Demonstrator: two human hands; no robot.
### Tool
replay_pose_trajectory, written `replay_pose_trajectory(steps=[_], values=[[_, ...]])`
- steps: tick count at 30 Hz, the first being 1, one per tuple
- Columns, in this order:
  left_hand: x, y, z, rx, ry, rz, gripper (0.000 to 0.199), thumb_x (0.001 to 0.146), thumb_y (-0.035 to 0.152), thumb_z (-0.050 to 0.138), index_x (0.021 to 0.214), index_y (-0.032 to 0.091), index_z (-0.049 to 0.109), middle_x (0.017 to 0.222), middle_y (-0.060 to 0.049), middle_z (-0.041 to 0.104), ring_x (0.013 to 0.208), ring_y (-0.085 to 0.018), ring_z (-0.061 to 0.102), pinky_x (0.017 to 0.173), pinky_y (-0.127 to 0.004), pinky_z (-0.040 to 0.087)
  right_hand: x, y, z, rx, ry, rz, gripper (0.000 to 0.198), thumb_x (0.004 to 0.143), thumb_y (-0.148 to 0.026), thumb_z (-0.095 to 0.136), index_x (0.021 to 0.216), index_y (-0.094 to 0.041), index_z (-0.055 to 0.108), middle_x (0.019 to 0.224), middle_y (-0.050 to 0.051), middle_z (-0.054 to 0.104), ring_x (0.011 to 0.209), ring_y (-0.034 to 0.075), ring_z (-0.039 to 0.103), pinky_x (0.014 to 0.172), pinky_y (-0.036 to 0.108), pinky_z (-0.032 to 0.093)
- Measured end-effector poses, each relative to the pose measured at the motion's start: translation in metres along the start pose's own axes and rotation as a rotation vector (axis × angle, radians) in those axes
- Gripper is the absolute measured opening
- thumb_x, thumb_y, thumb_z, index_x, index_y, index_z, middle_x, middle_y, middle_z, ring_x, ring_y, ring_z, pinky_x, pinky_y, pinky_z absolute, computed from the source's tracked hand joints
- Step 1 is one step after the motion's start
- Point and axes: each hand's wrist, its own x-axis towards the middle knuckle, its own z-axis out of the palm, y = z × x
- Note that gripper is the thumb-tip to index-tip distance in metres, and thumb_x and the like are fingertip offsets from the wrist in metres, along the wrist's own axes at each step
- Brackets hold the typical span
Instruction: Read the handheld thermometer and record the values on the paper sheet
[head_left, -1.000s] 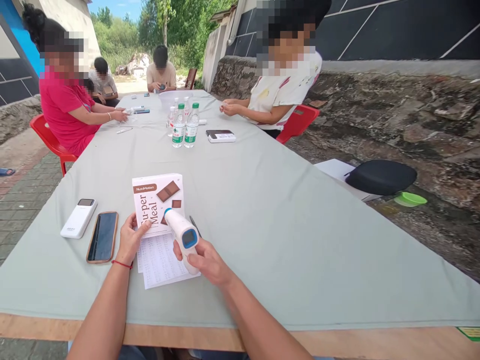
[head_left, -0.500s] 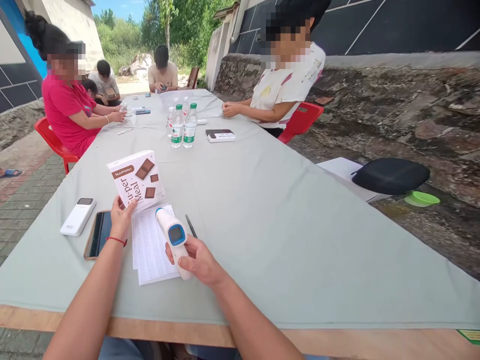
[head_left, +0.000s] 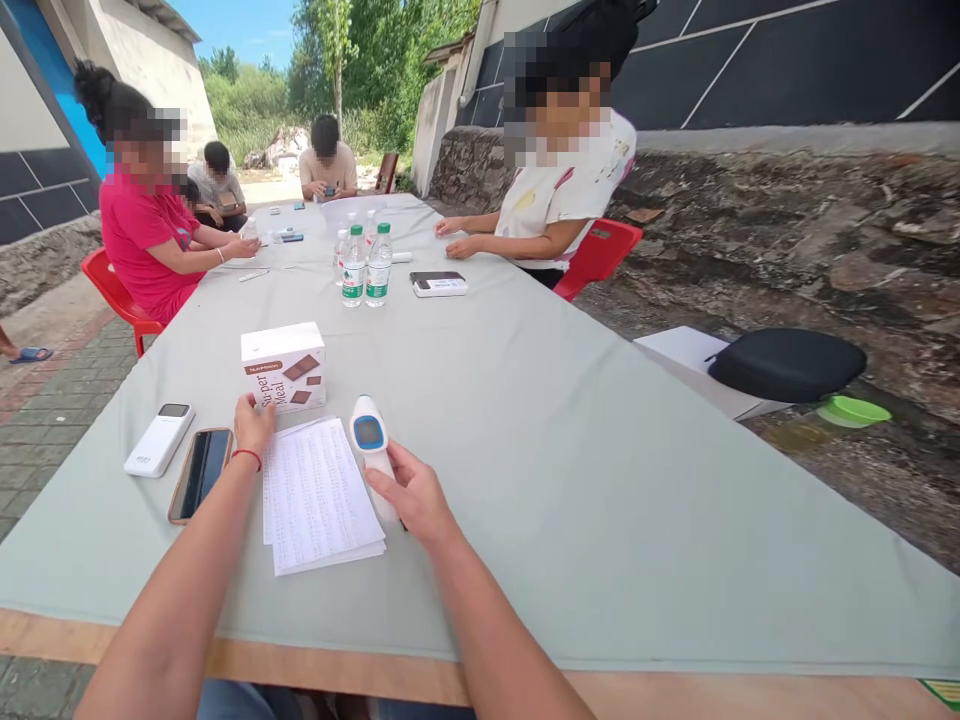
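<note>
We're best steadying the box (head_left: pixel 286 362) low, left fingers (head_left: pixel 244 408) half-open against its corner, right fingers (head_left: pixel 384 484) wrapping the thermometer (head_left: pixel 372 450).

Head-worn view, close to the table (head_left: pixel 600 480), facing forward and down

A long table (head_left: pixel 337 672) stands here under a pale grey-green cloth (head_left: pixel 615 500), wrinkled in places, bare wood showing along its six o'clock edge. Take the stack of written sheets (head_left: pixel 322 500) near that edge as the dial's middle. A white box (head_left: pixel 304 350) with brown print stands upright just beyond at eleven. A phone (head_left: pixel 201 470) in a brown case lies at nine, with a white power bank (head_left: pixel 160 440) just beside it at ten. Farther off, I see green-capped water bottles (head_left: pixel 353 278) clustered at twelve, a dark-topped white device (head_left: pixel 439 286) lying at one, and a translucent basin (head_left: pixel 341 216) beyond the bottles.
</note>
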Motion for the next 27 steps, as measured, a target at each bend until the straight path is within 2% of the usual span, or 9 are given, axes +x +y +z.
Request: replay_pose_trajectory(steps=[3, 6, 9, 12, 14, 16, 18, 22, 27], values=[[-0.025, -0.003, -0.001, 0.135, -0.005, 0.022, 0.029, 0.069, 0.027, 0.071, 0.093, 0.018, 0.057, 0.103, -0.013, 0.060, 0.111, -0.033, 0.052, 0.100, -0.050, 0.035, 0.010, 0.012, -0.017, -0.374, 0.334, 0.074, 0.054, 0.070, -0.045, 0.072, 0.117, -0.023, 0.058, 0.094, 0.006, 0.065, 0.086, 0.024, 0.059, 0.071, 0.033, 0.043], [-0.056, -0.001, -0.002, 0.236, -0.130, 0.116, 0.027, 0.070, 0.023, 0.070, 0.096, 0.020, 0.060, 0.107, -0.010, 0.062, 0.113, -0.032, 0.051, 0.102, -0.050, 0.034, 0.016, 0.021, -0.034, -0.815, 0.485, 0.217, 0.049, 0.074, -0.036, 0.067, 0.120, -0.022, 0.057, 0.103, 0.009, 0.066, 0.094, 0.027, 0.060, 0.074, 0.033, 0.042], [-0.074, 0.002, -0.004, 0.505, -0.305, 0.285, 0.031, 0.083, 0.017, 0.055, 0.113, 0.023, 0.059, 0.121, -0.010, 0.058, 0.116, -0.030, 0.048, 0.100, -0.048, 0.036, 0.018, 0.024, -0.048, -1.123, 0.469, 0.359, 0.043, 0.082, -0.032, 0.059, 0.123, -0.020, 0.056, 0.114, 0.011, 0.065, 0.102, 0.027, 0.060, 0.081, 0.035, 0.041], [-0.076, 0.002, -0.006, 0.617, -0.364, 0.335, 0.036, 0.087, 0.013, 0.046, 0.119, 0.022, 0.057, 0.122, -0.011, 0.056, 0.115, -0.029, 0.048, 0.097, -0.047, 0.038, 0.018, 0.026, -0.054, -1.272, 0.437, 0.406, 0.041, 0.084, -0.031, 0.056, 0.123, -0.017, 0.057, 0.111, 0.014, 0.065, 0.103, 0.029, 0.058, 0.083, 0.037, 0.039], [-0.072, 0.001, -0.007, 0.609, -0.363, 0.329, 0.038, 0.086, 0.013, 0.047, 0.123, 0.021, 0.055, 0.120, -0.011, 0.057, 0.113, -0.028, 0.050, 0.096, -0.046, 0.039, 0.017, 0.029, -0.053, -1.353, 0.491, 0.284, 0.038, 0.083, -0.030, 0.056, 0.118, -0.015, 0.060, 0.112, 0.016, 0.062, 0.105, 0.031, 0.055, 0.084, 0.039, 0.038], [-0.069, -0.002, -0.010, 0.589, -0.367, 0.323, 0.041, 0.085, 0.016, 0.050, 0.126, 0.021, 0.053, 0.117, -0.011, 0.057, 0.111, -0.028, 0.052, 0.095, -0.046, 0.040, 0.014, 0.033, -0.046, -1.369, 0.527, 0.059, 0.034, 0.083, -0.030, 0.056, 0.114, -0.016, 0.061, 0.115, 0.016, 0.060, 0.107, 0.031, 0.052, 0.083, 0.039, 0.038], [-0.066, -0.003, -0.014, 0.538, -0.381, 0.325, 0.039, 0.084, 0.017, 0.052, 0.123, 0.020, 0.054, 0.112, -0.010, 0.059, 0.108, -0.027, 0.055, 0.095, -0.046, 0.040, 0.011, 0.038, -0.035, -1.319, 0.437, -0.075, 0.030, 0.086, -0.032, 0.055, 0.112, -0.018, 0.061, 0.110, 0.013, 0.062, 0.100, 0.027, 0.055, 0.077, 0.034, 0.039], [-0.065, -0.002, -0.023, 0.412, -0.408, 0.346, 0.021, 0.081, 0.015, 0.051, 0.099, 0.020, 0.061, 0.102, -0.007, 0.062, 0.101, -0.023, 0.058, 0.091, -0.041, 0.042, 0.005, 0.048, -0.013, -1.362, 0.143, 0.075, 0.024, 0.087, -0.029, 0.055, 0.107, -0.019, 0.063, 0.086, 0.006, 0.065, 0.074, 0.020, 0.059, 0.061, 0.029, 0.034], [-0.069, 0.006, -0.026, 0.310, -0.438, 0.366, 0.019, 0.083, 0.016, 0.047, 0.100, 0.021, 0.056, 0.095, -0.004, 0.065, 0.089, -0.020, 0.059, 0.085, -0.036, 0.044, 0.004, 0.052, -0.016, -1.352, 0.147, 0.116, 0.034, 0.084, -0.018, 0.048, 0.113, -0.021, 0.064, 0.075, 0.003, 0.064, 0.063, 0.018, 0.057, 0.055, 0.028, 0.029]])
